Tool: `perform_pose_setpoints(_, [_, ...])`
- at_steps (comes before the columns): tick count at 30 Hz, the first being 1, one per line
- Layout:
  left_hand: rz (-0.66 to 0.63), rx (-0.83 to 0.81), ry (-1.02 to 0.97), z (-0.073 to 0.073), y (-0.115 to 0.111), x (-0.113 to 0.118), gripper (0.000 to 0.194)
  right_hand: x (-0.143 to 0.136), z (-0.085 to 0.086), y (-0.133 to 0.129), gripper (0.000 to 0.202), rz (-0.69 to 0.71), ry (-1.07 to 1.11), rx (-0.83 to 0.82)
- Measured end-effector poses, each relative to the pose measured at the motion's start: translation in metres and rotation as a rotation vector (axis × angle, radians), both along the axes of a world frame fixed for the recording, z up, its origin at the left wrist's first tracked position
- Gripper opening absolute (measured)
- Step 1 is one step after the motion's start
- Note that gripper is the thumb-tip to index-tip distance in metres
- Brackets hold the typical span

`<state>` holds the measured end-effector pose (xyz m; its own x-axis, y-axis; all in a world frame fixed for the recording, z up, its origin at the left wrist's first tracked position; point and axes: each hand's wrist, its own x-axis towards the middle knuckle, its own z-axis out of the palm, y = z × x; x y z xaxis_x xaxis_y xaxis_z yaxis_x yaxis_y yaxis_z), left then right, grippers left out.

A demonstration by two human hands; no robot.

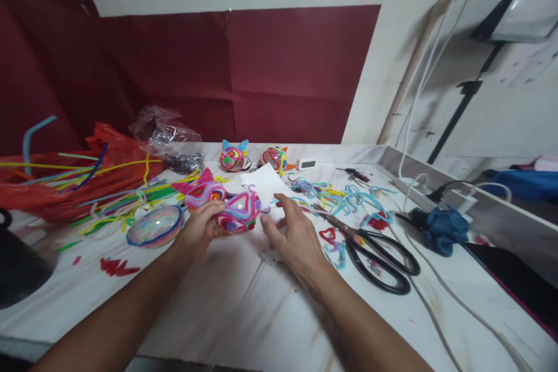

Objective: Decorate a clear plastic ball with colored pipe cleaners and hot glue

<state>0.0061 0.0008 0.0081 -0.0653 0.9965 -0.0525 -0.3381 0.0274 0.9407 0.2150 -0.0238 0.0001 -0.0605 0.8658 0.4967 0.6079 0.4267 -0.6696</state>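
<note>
Between the fingers and thumb of my left hand is a round ornament wound with pink, purple and blue pipe cleaners. A similar rounded part with pink pointed ears shows just behind that hand; whether the two are joined I cannot tell. To the right, my right hand has its thumb and forefinger apart, close to the ornament, with nothing visible in them. Left of my left hand lies a clear bowl-like shell with a blue pipe-cleaner rim. Large black-handled scissors rest beyond my right hand.
Two finished-looking ornaments stand at the back beside a small white digital display. Cut pipe cleaners lie scattered on the right. A red plastic bag with long pipe cleaners is at left. A white cable crosses the right side.
</note>
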Motion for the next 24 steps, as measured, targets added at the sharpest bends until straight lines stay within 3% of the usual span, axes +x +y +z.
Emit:
perform_pose_setpoints(11, [-0.011, -0.027, -0.01, -0.001, 0.002, 0.0, 0.003, 0.0, 0.003, -0.001, 0.043, -0.019, -0.108, 0.006])
perform_pose_setpoints(24, [-0.047, -0.068, -0.055, 0.002, -0.006, 0.004, 0.008, -0.011, -0.002, -0.013, 0.027, 0.105, -0.346, 0.245])
